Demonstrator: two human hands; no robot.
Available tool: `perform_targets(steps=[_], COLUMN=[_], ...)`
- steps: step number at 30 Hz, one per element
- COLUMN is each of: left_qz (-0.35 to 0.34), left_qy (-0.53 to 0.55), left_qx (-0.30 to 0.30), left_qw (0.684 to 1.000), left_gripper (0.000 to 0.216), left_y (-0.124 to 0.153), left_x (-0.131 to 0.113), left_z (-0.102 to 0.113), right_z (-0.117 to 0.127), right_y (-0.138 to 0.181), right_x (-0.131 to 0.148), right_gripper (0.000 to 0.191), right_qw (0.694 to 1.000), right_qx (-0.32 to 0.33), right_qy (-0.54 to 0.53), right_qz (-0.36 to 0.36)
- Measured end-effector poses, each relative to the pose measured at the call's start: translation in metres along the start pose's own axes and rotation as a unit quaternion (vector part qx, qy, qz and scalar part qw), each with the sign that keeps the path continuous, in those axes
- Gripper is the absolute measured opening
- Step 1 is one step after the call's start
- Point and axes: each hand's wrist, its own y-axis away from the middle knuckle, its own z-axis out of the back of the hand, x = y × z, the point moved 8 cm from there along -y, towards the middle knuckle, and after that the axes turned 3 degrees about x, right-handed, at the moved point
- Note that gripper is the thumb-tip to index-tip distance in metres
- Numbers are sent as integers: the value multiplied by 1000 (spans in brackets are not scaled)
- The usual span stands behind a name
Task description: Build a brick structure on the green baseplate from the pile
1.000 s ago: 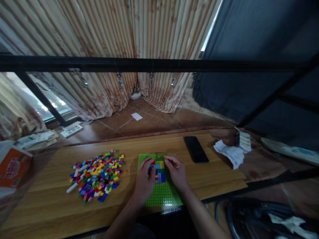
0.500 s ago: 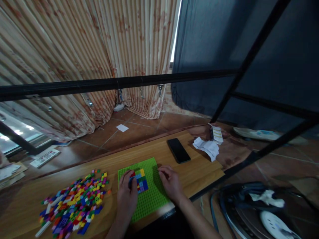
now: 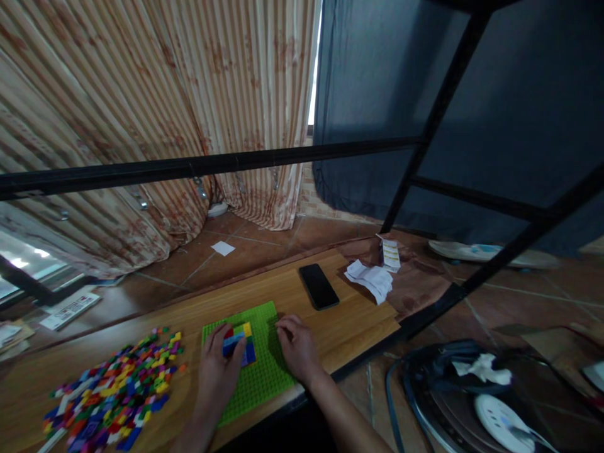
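A green studded baseplate [image 3: 262, 384] lies on the wooden board. Near its middle is a patch of joined toy bricks [image 3: 247, 329] in yellow, red, blue and other colours. My left hand [image 3: 219, 365] is over the plate's left side, its thumb and fingers closed around a blue brick [image 3: 233, 343] at the patch; whether that brick is pressed down, I cannot tell. By the plate's right edge, my right hand [image 3: 298, 347] has its fingers curled and their tips together. Anything between those tips is too small to make out.
A pile of loose coloured bricks [image 3: 117, 390] spreads over the board [image 3: 189, 311] at left. Beyond my right hand lie a black phone [image 3: 319, 286] and crumpled white paper [image 3: 370, 281]. A dark metal rail [image 3: 264, 158] crosses behind; a round black object with cables [image 3: 438, 390] sits lower right.
The whole scene has shifted left in view as the camera turned. The blue brick in my left hand shows more plainly now. My right hand stays by the plate's right edge.
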Motion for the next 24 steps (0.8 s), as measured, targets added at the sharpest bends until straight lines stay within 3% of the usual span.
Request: perform_targets(steps=[11, 24], left_qz=[-69, -61], left_qy=[-145, -178], left_qx=[52, 83], left_qw=[986, 979], left_gripper=[53, 57], left_y=[2, 4], left_x=[-10, -13], left_z=[-5, -5], right_z=[5, 5], right_y=[-1, 1], right_x=[0, -1], right_gripper=[19, 20], right_qw=[1000, 999], right_qx=[-4, 4], right_qy=[-23, -41], right_qz=[-18, -16])
